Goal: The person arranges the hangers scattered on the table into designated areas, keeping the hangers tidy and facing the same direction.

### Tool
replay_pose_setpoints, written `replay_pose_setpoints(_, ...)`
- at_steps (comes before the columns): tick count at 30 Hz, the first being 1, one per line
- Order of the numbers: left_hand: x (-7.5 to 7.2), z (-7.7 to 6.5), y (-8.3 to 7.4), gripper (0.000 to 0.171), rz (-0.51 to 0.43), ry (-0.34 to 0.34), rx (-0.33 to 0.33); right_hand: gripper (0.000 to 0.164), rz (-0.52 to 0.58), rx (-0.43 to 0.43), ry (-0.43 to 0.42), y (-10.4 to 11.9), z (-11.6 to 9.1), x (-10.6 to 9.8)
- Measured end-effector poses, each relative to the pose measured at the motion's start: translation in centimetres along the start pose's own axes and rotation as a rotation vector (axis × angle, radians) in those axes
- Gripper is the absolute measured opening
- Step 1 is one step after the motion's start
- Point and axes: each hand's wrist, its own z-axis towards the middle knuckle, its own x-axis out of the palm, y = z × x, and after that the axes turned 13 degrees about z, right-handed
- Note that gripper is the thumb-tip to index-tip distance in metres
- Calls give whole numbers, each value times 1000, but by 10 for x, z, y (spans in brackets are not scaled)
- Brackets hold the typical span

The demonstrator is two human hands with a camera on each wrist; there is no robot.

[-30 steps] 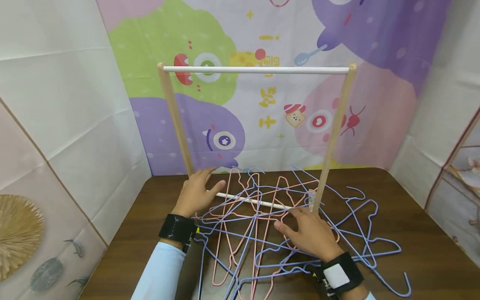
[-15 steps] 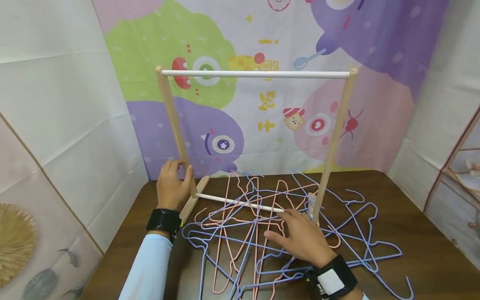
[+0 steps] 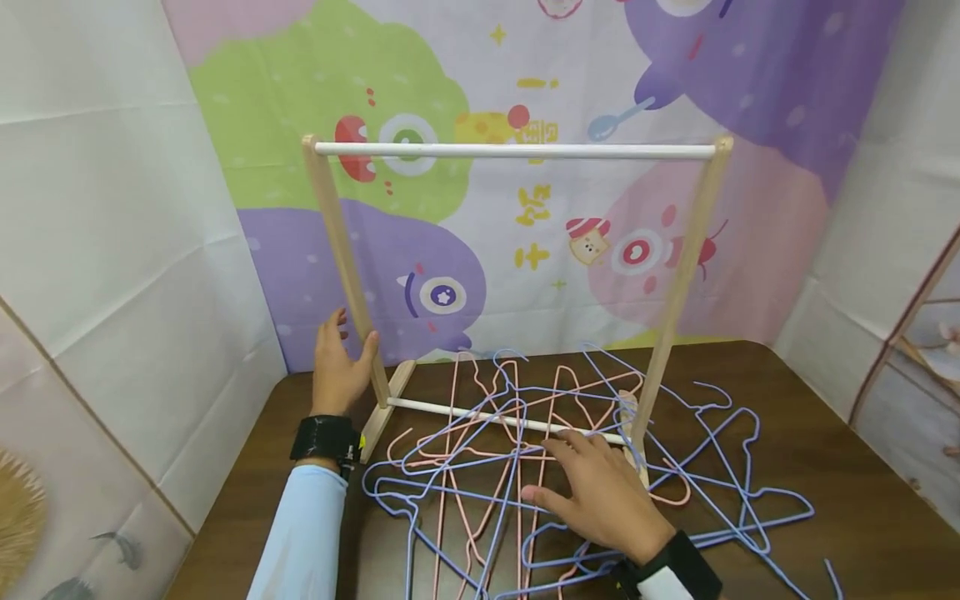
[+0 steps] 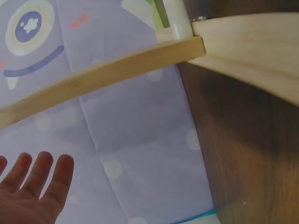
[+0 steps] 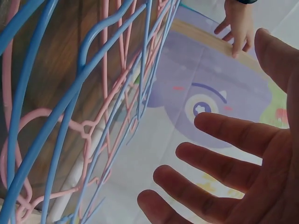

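Note:
A small rack with a white top bar (image 3: 510, 151) and wooden posts stands on the table. My left hand (image 3: 337, 367) is just outside the left post (image 3: 343, 258), its thumb near the wood. In the left wrist view, the fingers (image 4: 60, 179) are extended, apart from the post (image 4: 103, 77). Over the pile of hangers hovers my right hand (image 3: 603, 500), fingers spread and holding nothing. The tangled pile mixes blue hangers (image 5: 79, 84) and pink hangers (image 5: 105, 46), lying across the rack's lower bar (image 3: 435, 408). Part of the pile is hidden under the right hand.
Behind the rack hangs a cartoon-printed cloth (image 3: 540, 308). White cloth walls (image 3: 127, 208) close off both sides. The brown table (image 3: 277, 500) shows wood at the left, and several blue hangers spread towards the right edge.
My left hand has moved left, from the lower bar to outside the left post, and its fingers have opened out. The rack looks slightly nearer. My right hand has shifted slightly towards me.

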Motion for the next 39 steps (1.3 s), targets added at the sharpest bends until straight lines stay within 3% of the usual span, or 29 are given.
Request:
replay_pose_setpoints(3,5,0,5,62,-22,36,8,81,-14,-9,1,4,2,1)
replay_pose_setpoints(6,9,-2,8,45,-58,81,28,80,-22,-13,9,10,4,3)
replay_pose_setpoints(11,11,-6,6,26,-31,143,65,74,-86,-82,2,20,6,7)
replay_pose_setpoints(15,7,-6,3,27,-5,164,66,72,-139,-146,-14,31,8,17)
replay_pose_setpoints(19,4,-5,2,30,6,176,60,61,-145,-157,-30,45,10,33)
replay_pose_setpoints(22,4,-4,2,32,4,205,56,49,-178,-171,-74,58,11,49)
replay_pose_setpoints(26,5,-5,0,34,2,236,51,47,-240,-205,-104,81,9,75)
replay_pose_setpoints(33,6,-5,0,33,20,217,40,53,-218,-183,87,114,13,111)
replay_pose_setpoints(39,4,-7,3,35,8,224,42,51,-235,-190,241,124,14,125)
